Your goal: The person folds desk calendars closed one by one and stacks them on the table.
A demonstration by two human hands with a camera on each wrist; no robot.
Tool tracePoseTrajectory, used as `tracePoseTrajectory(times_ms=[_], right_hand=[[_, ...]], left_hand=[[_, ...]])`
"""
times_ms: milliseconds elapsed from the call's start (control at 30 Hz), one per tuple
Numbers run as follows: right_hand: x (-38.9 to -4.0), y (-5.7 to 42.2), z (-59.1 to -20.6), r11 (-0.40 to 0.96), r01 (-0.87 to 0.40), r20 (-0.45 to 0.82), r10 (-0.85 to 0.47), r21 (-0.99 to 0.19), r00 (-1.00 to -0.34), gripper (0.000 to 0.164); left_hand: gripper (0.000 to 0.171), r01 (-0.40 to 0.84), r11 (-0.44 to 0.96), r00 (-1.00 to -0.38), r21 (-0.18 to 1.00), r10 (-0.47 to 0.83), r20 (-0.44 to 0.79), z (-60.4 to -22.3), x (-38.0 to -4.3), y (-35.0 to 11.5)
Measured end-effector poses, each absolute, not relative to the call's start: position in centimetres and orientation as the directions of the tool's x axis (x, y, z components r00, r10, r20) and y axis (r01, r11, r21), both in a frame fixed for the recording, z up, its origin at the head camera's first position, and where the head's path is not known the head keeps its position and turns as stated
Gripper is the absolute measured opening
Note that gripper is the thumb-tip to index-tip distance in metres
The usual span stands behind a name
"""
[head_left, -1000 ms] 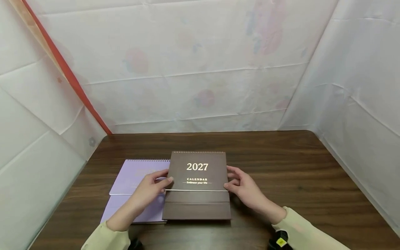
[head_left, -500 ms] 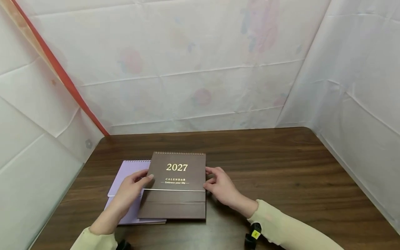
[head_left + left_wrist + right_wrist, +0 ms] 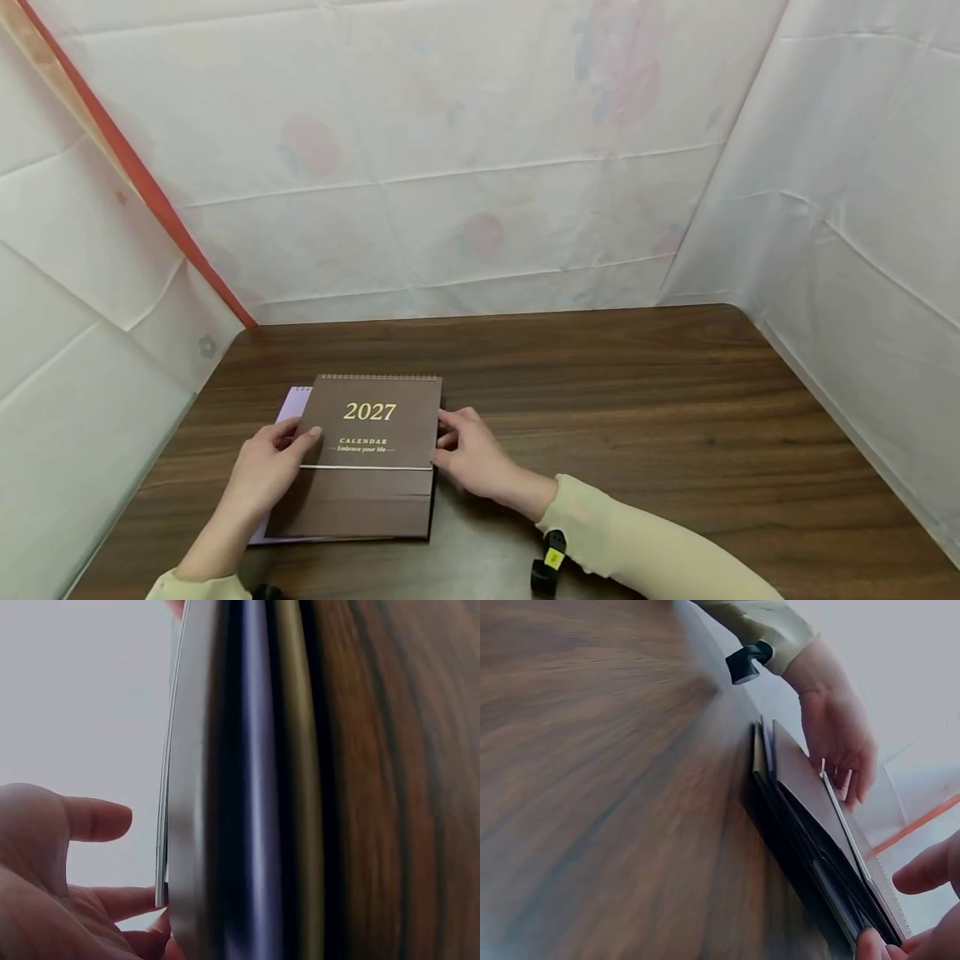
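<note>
A brown desk calendar (image 3: 367, 500), spiral bound on top and printed "2027" in gold, lies over a purple desk calendar (image 3: 295, 402). Only a strip of the purple one shows along the left and bottom in the head view. My left hand (image 3: 262, 471) holds the brown calendar's left edge, fingers along the side and thumb near the cover. At the opposite edge my right hand (image 3: 472, 454) grips it, some fingertips hidden. From the left wrist, a gap shows between the brown base and the purple layer (image 3: 259, 750); the right wrist view shows the calendars stacked at a slant.
Under the calendars is a dark wood-grain table (image 3: 637, 417). White patterned sheeting (image 3: 450, 167) stands behind it and on both sides. A red strip (image 3: 150, 187) runs down the left corner. A black wrist device (image 3: 550, 562) sits at the right sleeve.
Both hands have moved left with the brown calendar between them. It now covers most of the purple calendar, which earlier showed far more at the left.
</note>
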State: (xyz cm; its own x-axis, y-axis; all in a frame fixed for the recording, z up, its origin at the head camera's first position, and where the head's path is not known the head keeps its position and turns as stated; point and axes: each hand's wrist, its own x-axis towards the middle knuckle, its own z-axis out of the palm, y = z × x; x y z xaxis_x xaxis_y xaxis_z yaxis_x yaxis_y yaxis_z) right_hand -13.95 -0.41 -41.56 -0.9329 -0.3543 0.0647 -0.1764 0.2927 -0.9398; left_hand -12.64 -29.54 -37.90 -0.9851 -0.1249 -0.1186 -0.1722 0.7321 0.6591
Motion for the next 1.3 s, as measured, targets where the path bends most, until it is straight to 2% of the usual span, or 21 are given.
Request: tracePoseTrajectory(times_ms=[167,367,633,867,967,1200,1300], right_hand=[[-14.3,-1.8,-41.2,0.322,-0.175,0.041,-0.383,-0.931,-0.923,0.062],[-14.3,-2.6,-41.3,0.322,-0.134,-0.012,-0.412,-0.937,-0.911,0.062],[-14.3,-3.6,-41.4,0.339,-0.178,0.005,-0.453,-0.924,-0.891,0.063],[-14.0,-4.0,-41.5,0.361,-0.19,-0.003,-0.471,-0.913,-0.882,0.065],[-14.0,-3.9,-41.7,0.357,-0.198,0.005,-0.475,-0.913,-0.88,0.065],[-14.3,-3.5,-41.7,0.347,-0.2,0.014,-0.471,-0.917,-0.882,0.06],[-14.7,-3.1,-41.7,0.353,-0.22,0.036,-0.46,-0.91,-0.887,0.055]], left_hand=[[0.077,-0.185,0.756,-0.983,0.629,-0.132,-0.13,-37.9,-12.5,-30.7],[0.074,-0.163,0.793,-0.987,0.587,-0.136,-0.089,-38.4,-12.7,-31.5],[0.081,-0.18,0.801,-0.983,0.571,-0.124,-0.135,-38.2,-12.5,-32.9],[0.074,-0.156,0.8,-0.987,0.579,-0.098,-0.131,-38.1,-12.2,-33.5],[0.077,-0.164,0.799,-0.984,0.579,-0.095,-0.148,-38.2,-12.0,-33.6],[0.086,-0.2,0.787,-0.975,0.584,-0.102,-0.196,-38.1,-12.1,-33.4],[0.086,-0.181,0.804,-0.98,0.567,-0.101,-0.17,-38.1,-12.4,-33.1]])
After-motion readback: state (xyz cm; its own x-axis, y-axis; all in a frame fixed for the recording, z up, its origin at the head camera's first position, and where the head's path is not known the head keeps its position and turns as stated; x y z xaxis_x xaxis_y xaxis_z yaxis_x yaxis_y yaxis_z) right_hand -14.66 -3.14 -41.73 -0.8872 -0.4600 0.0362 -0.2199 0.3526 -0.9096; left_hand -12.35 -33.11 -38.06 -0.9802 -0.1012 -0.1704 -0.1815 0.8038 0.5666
